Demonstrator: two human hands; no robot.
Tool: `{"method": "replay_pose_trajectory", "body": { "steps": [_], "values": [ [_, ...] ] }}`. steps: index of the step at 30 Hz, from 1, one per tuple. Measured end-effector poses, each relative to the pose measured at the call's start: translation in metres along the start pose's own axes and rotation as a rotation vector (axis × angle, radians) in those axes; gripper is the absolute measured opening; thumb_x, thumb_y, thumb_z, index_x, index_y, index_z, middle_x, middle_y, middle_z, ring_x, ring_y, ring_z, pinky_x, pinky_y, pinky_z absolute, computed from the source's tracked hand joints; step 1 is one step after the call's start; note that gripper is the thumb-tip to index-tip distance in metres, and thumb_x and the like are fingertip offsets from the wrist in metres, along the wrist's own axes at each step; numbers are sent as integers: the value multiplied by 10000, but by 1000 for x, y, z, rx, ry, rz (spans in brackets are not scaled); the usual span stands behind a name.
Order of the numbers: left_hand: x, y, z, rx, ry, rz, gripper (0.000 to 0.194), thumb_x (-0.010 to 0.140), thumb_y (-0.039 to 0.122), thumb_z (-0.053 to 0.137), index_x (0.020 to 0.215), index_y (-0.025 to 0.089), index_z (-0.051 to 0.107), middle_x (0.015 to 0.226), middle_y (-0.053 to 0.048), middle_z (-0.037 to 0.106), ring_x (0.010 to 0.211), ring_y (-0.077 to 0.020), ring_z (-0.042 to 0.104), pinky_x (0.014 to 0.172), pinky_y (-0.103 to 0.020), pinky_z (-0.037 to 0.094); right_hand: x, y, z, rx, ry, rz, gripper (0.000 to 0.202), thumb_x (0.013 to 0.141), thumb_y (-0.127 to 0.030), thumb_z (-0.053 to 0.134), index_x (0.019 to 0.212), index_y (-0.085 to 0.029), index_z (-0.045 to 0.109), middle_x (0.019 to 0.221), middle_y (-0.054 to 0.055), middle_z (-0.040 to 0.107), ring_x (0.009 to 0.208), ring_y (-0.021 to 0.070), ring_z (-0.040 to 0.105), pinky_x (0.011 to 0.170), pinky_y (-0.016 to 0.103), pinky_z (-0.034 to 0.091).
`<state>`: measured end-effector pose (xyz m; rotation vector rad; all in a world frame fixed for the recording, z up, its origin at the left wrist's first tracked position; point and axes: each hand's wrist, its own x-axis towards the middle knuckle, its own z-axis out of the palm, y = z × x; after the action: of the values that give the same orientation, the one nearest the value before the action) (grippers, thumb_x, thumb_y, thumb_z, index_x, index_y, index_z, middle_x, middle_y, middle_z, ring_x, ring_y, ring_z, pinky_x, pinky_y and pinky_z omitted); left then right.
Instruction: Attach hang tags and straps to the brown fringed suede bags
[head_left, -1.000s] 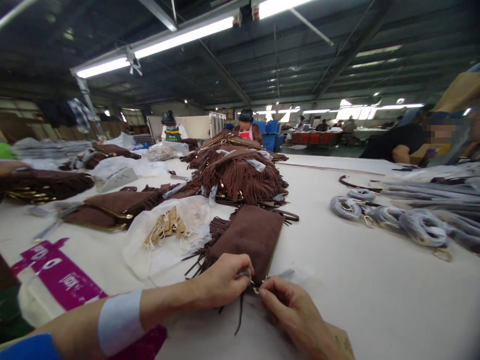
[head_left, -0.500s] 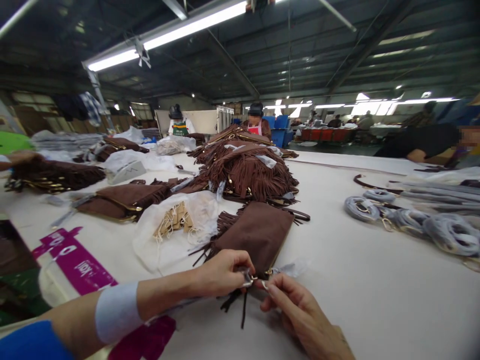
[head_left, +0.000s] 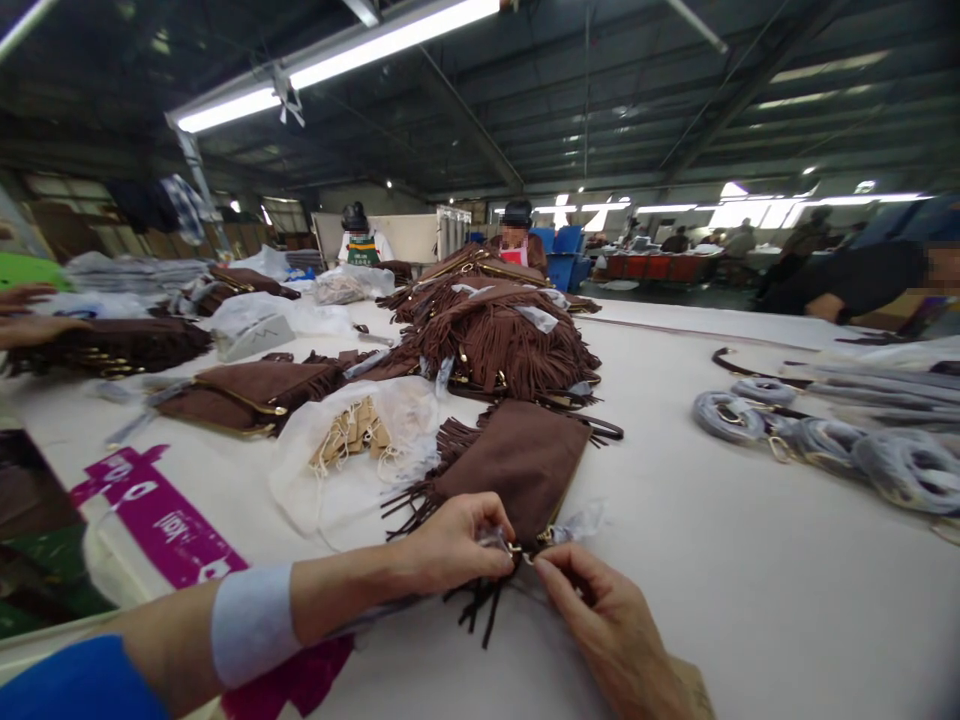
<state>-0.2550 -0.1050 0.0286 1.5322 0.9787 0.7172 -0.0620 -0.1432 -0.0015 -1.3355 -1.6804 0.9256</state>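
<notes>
A brown fringed bag (head_left: 517, 465) lies flat on the white table in front of me, its zipped edge to the right. My left hand (head_left: 454, 545) is closed in a pinch around a metal snap hook (head_left: 514, 550) partly covered in clear plastic. Close beside it, my right hand (head_left: 600, 605) pinches a small gold-coloured metal ring (head_left: 529, 558) at the bag's near corner. The hook and the ring are nearly together; whether they are linked I cannot tell. Dark fringe strands (head_left: 480, 610) hang out below my fingers.
Beyond the bag rises a pile of fringed brown bags (head_left: 517, 340). Left of it sits a plastic bag (head_left: 289, 480) of cardboard tags (head_left: 352, 435). Plastic-wrapped coiled straps (head_left: 825, 440) lie at the right. Co-workers stand around, one person's hand (head_left: 37, 325) at far left.
My hands have drawn slightly closer together, bringing hook and ring nearer each other. At far left the co-worker's hands have shifted. The view has moved slightly.
</notes>
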Motion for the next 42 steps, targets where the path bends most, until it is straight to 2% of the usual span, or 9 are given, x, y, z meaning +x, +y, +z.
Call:
{"method": "replay_pose_trajectory", "body": {
  "steps": [3,6,11,20,26,32,37,39,42],
  "values": [
    [0,2,2,-56,6,-21,240,597,142,664,809,139,551,632,54,528,596,-84,439,526,-200,300,-2,-2,3,-35,63,2,322,835,-485,540,712,-216,667,658,10,628,640,188,547,615,279,421],
    [0,3,4,-79,0,-26,248,598,145,672,814,138,551,632,55,527,585,-81,434,524,-201,300,-3,-1,6,-25,46,32,333,839,-498,543,721,-215,674,681,16,645,664,197,562,631,282,432],
    [2,1,6,-93,-4,-2,257,602,150,676,825,138,548,636,52,535,588,-83,448,536,-204,321,-3,5,7,60,27,122,371,837,-547,563,810,-202,697,751,24,675,721,206,576,670,285,445],
    [3,2,15,-116,39,1,282,555,157,677,806,135,550,622,58,515,571,-79,428,493,-194,295,-4,6,13,232,105,213,440,773,-607,618,855,-190,732,765,15,701,754,210,586,704,278,445],
    [5,5,19,-127,30,-52,221,673,281,626,821,142,538,624,12,589,588,-141,570,523,-222,376,-3,7,12,252,101,218,455,773,-614,612,862,-190,749,759,21,711,769,220,587,727,290,439],
    [4,9,19,157,85,17,53,734,206,539,747,154,545,643,16,574,598,-119,510,518,-214,349,-3,1,12,220,106,216,421,764,-593,624,822,-194,746,724,14,701,734,207,593,691,277,457],
    [4,16,14,345,36,51,73,772,135,492,746,163,554,690,30,540,649,-110,477,592,-218,361,-1,1,6,199,28,214,395,733,-577,626,803,-202,727,657,13,678,615,193,606,551,260,465],
    [4,24,10,442,80,156,90,787,115,489,736,167,542,779,14,542,735,-121,491,678,-228,382,-2,2,1,134,33,196,379,757,-574,598,803,-215,710,620,8,665,573,188,608,505,251,457],
    [6,37,7,529,153,343,115,807,86,479,734,169,508,879,-8,518,843,-135,481,777,-239,378,-4,1,-5,-8,141,68,339,838,-532,538,782,-230,679,593,0,647,565,177,610,530,244,474]
  ]
}}
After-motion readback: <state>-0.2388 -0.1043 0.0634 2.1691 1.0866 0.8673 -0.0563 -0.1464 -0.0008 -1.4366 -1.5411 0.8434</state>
